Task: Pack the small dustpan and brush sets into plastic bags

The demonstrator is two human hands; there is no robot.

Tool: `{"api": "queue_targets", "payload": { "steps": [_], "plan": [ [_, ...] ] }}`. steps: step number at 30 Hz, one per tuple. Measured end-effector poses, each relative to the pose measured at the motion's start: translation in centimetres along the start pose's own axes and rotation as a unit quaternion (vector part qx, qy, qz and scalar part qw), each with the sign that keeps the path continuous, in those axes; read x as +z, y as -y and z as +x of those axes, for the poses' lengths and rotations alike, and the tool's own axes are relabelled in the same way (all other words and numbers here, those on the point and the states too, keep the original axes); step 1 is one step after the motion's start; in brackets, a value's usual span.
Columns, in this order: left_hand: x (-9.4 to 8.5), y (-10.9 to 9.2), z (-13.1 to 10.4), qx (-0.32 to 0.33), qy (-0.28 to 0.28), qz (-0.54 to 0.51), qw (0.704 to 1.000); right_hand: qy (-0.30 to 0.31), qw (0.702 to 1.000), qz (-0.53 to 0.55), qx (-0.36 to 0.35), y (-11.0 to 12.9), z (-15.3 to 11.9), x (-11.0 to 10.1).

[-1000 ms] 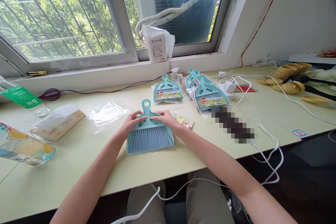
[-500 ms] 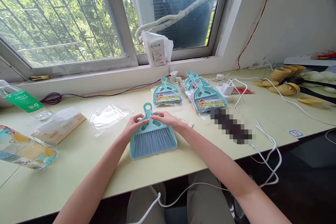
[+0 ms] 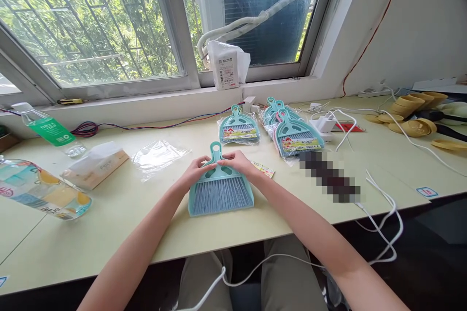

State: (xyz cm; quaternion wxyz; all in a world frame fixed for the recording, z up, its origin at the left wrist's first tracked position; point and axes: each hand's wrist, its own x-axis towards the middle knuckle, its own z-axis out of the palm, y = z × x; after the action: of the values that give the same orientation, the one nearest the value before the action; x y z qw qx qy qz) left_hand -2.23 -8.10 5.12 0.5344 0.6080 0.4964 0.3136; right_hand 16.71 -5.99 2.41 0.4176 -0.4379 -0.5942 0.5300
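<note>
A light-teal hand brush [image 3: 222, 195] with grey bristles lies nested in a matching dustpan [image 3: 250, 194] on the table, both loops pointing away from me. My left hand [image 3: 196, 171] is closed on the left side of the set near its handle. On the opposite side, my right hand [image 3: 239, 161] grips it with the thumb on top. A printed card [image 3: 263, 169] lies partly behind my right hand. Flat on the table to the left is a clear plastic bag [image 3: 158, 155]. Farther back sits a bagged dustpan set [image 3: 239, 126], with several more bagged sets [image 3: 297, 133] stacked to its right.
At left are a tissue pack [image 3: 95, 165], a green-labelled bottle [image 3: 53, 131] and a large patterned bottle [image 3: 44, 189]. On the right lie a pixelated dark object [image 3: 330, 177], white cables [image 3: 388, 199], a charger [image 3: 323, 126] and yellow cups [image 3: 416, 107]. The table's front edge is close to me.
The whole scene has shifted slightly right as my head view turned a little left. Both hands keep the same hold on the brush and dustpan.
</note>
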Motion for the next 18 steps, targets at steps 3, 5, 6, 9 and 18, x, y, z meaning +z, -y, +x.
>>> {"api": "queue_targets", "payload": {
  "steps": [3, 5, 6, 9, 18],
  "plan": [
    [-1.0, 0.0, -0.1, -0.034, 0.073, -0.017, 0.997, 0.001, 1.0, 0.018, 0.005, 0.4, 0.2, -0.5],
    [-1.8, 0.2, -0.1, -0.041, 0.117, -0.025, 0.992, 0.004, 1.0, 0.01, 0.02, 1.0, 0.3, -1.4],
    [-2.2, 0.3, -0.1, -0.043, 0.122, -0.028, 0.991, 0.002, 1.0, -0.006, 0.029, 1.3, 0.3, -2.1],
    [-3.2, 0.9, 0.1, -0.036, 0.083, -0.038, 0.995, -0.054, 0.989, -0.137, 0.025, 1.9, 0.1, -4.4],
    [-4.8, 1.9, 0.9, -0.015, -0.086, -0.109, 0.99, 0.077, 0.926, -0.366, -0.057, 0.6, 0.0, -8.6]
  ]
}}
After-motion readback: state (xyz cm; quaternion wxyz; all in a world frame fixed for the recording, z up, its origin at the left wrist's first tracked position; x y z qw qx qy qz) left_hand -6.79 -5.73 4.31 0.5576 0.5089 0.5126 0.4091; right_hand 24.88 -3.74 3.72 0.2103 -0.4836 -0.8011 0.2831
